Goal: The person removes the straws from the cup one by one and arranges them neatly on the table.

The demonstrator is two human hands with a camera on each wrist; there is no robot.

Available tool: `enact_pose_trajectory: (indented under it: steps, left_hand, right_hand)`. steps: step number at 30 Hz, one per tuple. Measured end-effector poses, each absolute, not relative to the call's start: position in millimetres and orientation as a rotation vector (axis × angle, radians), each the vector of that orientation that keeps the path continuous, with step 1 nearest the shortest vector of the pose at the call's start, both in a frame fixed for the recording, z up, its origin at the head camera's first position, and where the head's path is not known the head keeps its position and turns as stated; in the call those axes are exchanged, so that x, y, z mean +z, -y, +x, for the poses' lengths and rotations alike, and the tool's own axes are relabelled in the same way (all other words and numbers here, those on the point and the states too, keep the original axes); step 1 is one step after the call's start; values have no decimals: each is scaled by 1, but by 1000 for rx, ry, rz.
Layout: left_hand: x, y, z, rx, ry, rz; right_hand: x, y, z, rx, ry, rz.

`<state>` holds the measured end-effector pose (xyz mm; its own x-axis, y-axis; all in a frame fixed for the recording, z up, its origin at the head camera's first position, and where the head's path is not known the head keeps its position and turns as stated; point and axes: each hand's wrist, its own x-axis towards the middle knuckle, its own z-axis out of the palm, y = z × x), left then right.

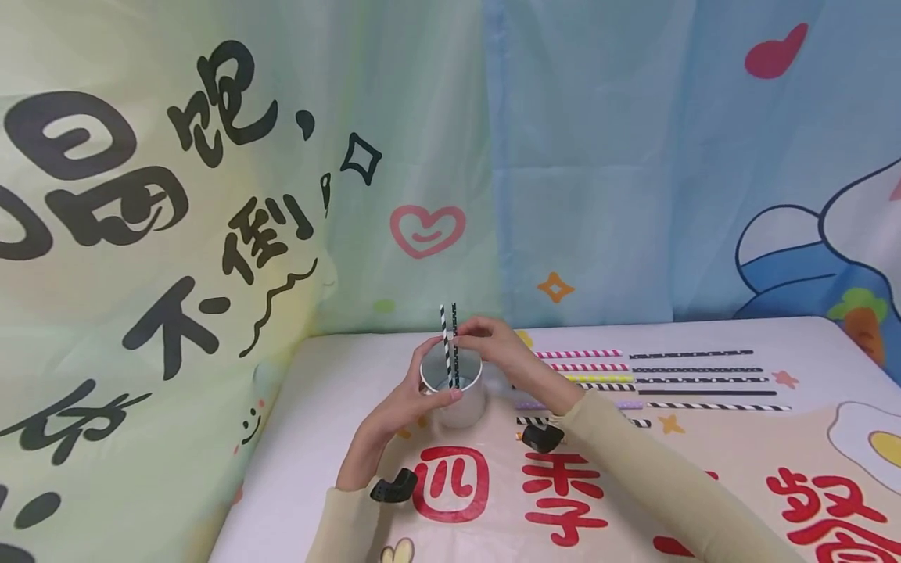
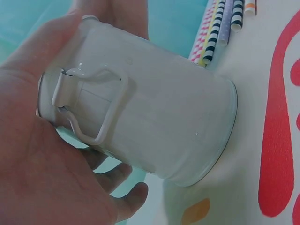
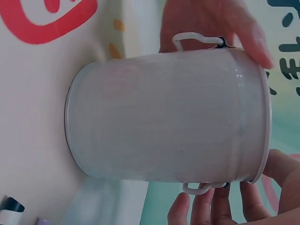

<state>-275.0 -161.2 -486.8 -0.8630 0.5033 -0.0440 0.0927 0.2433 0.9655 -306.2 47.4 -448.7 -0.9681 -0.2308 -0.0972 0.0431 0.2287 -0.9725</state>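
A white metal pail (image 1: 461,407) with small side handles stands upright on the table. My left hand (image 1: 420,397) grips it from the left, thumb over the rim, beside a wire handle (image 2: 112,110). Two paper straws stand up out of the pail: a black-and-white striped straw (image 1: 445,336) and a black straw with white specks (image 1: 454,360). Above the far right rim, my right hand (image 1: 503,348) pinches the black speckled straw between thumb and forefinger. Its other fingers (image 3: 201,206) are beside the right-hand handle (image 3: 204,188). The straws' lower ends are hidden inside.
To the right, several paper straws lie in two columns: pink striped (image 1: 587,367), yellow (image 1: 605,379), purple (image 1: 629,405) and black-and-white ones (image 1: 718,407). The cloth (image 1: 507,500) bears red lettering. A printed curtain (image 1: 584,195) hangs behind the table.
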Motion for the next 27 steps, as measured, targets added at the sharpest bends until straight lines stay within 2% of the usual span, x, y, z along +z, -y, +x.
enact_pose_trajectory:
  steps: [10, 27]
  left_hand:
    - [-484, 161, -275, 1633, -2189, 519]
    - [-485, 159, -275, 1616, -2212, 471]
  right_hand:
    - [-442, -54, -303, -1930, -2111, -71]
    - [-440, -72, -294, -2139, -1936, -57]
